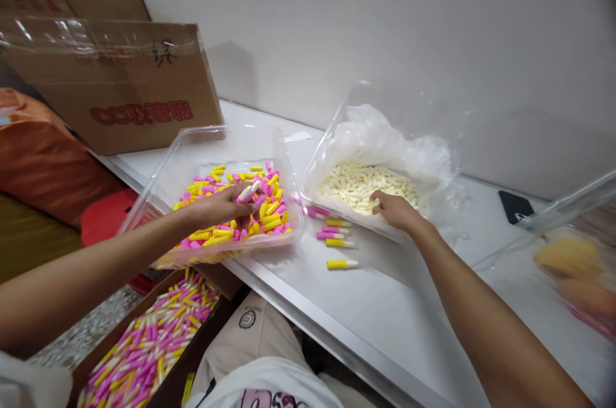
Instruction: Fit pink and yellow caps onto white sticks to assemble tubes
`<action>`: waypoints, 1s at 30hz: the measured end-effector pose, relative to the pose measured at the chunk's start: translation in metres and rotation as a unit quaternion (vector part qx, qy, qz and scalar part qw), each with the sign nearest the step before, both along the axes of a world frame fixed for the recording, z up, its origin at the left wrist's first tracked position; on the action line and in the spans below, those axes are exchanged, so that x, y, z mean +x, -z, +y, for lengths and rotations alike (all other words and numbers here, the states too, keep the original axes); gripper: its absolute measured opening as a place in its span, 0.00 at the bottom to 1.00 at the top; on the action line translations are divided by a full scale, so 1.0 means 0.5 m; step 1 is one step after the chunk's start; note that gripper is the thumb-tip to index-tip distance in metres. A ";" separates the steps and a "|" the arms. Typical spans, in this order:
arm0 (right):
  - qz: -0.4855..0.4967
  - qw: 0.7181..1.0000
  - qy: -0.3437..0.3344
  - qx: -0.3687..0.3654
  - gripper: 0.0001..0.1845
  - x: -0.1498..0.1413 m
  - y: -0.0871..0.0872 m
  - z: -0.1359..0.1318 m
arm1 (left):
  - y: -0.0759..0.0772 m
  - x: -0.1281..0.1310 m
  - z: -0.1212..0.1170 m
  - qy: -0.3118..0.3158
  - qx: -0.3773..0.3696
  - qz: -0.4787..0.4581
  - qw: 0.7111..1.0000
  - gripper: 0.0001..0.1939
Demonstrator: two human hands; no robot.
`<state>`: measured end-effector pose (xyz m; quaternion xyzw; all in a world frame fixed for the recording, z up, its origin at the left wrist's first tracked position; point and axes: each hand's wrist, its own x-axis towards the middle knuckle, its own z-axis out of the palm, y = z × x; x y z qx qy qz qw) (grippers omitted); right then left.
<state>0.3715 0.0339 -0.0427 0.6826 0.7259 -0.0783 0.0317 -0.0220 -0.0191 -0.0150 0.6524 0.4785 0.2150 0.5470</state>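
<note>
My left hand (240, 203) is closed over a clear plastic bin (163, 187) of short pink and yellow tubes (272, 215). White-tipped pieces (249, 192) stick up from its fingers; their lower ends are hidden. At the front edge of a second clear bin (312, 167), my right hand (391, 208) pinches at a cream-white stick-shaped piece (373, 204). A heap of such pieces (353, 183) lies there on a white plastic liner (370, 132). Between the bins, several tubes with white tips (341, 264) lie in a loose column on the white table (385, 305).
Below the table edge, a carton (226, 283) holds many white-tipped tubes (149, 337). Large cardboard boxes (144, 81) stand at the back left, near a red stool (106, 215). On the right are a dark flat object (514, 206) and another clear bin (543, 222) with blurred contents.
</note>
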 end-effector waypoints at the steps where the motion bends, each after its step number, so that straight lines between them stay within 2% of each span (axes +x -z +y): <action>1: 0.008 1.000 -0.002 0.004 0.14 0.003 -0.002 -0.003 | -0.009 0.005 -0.006 0.002 0.018 0.010 1.000 0.14; 4: 0.023 0.999 0.005 0.026 0.11 0.006 -0.018 -0.015 | -0.033 0.030 -0.029 -0.004 0.064 0.028 0.998 0.18; 6: 0.045 0.996 0.017 0.080 0.13 -0.006 -0.038 -0.036 | -0.048 0.054 -0.047 0.000 0.065 0.014 0.998 0.19; 8: 0.133 0.978 0.018 0.159 0.13 -0.038 -0.065 -0.075 | -0.059 0.080 -0.065 0.014 0.028 -0.012 0.999 0.20; 10: 0.288 0.937 -0.006 0.196 0.12 -0.089 -0.091 -0.127 | -0.065 0.106 -0.081 0.029 -0.020 -0.037 0.999 0.20; 12: 0.432 0.890 -0.060 0.136 0.13 -0.146 -0.109 -0.183 | -0.064 0.128 -0.094 0.048 -0.039 -0.060 0.996 0.21; 15: 0.543 0.831 -0.098 0.068 0.13 -0.207 -0.118 -0.243 | -0.059 0.155 -0.106 0.068 -0.037 -0.105 0.991 0.21; 17: 0.561 0.819 -0.105 0.055 0.12 -0.222 -0.117 -0.261 | -0.057 0.167 -0.112 0.078 -0.045 -0.129 0.987 0.20; 19: 0.550 0.825 -0.114 0.059 0.10 -0.221 -0.114 -0.268 | -0.056 0.172 -0.120 0.092 -0.046 -0.130 0.986 0.19; 21: 0.526 0.838 -0.129 0.062 0.08 -0.215 -0.111 -0.273 | -0.054 0.171 -0.129 0.097 0.006 -0.103 0.990 0.16; 24: 0.529 0.837 -0.132 0.039 0.08 -0.219 -0.098 -0.287 | -0.040 0.161 -0.145 0.099 0.189 -0.034 0.976 0.09; 26: 0.582 0.806 -0.108 0.008 0.09 -0.231 -0.083 -0.299 | -0.027 0.153 -0.155 0.125 0.297 0.016 0.947 0.04; 28: 0.635 0.769 -0.071 -0.028 0.11 -0.245 -0.070 -0.308 | -0.016 0.146 -0.164 0.162 0.353 0.066 0.919 0.14; 30: 0.651 0.753 -0.054 -0.072 0.12 -0.254 -0.069 -0.310 | -0.014 0.138 -0.168 0.187 0.360 0.106 0.908 0.19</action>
